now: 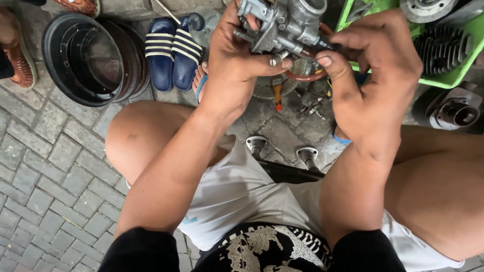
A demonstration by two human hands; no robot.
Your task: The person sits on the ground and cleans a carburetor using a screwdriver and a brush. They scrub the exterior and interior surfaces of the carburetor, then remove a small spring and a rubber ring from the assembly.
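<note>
A grey metal carburettor (288, 22) is held up over the paved ground between my knees. My left hand (233, 60) grips it from the left, thumb pressed under its lower edge. Closed around a dark tool handle (348, 50), my right hand (373, 80) points the tool's tip at the carburettor's right side. What kind of tool it is cannot be made out.
A black round tub (88, 58) stands at the upper left, blue striped sandals (174, 53) beside it. A green tray (456, 75) with engine parts sits upper right, a metal cylinder part (448, 113) below it. Small tools and two metal fittings (282, 148) lie on the paving.
</note>
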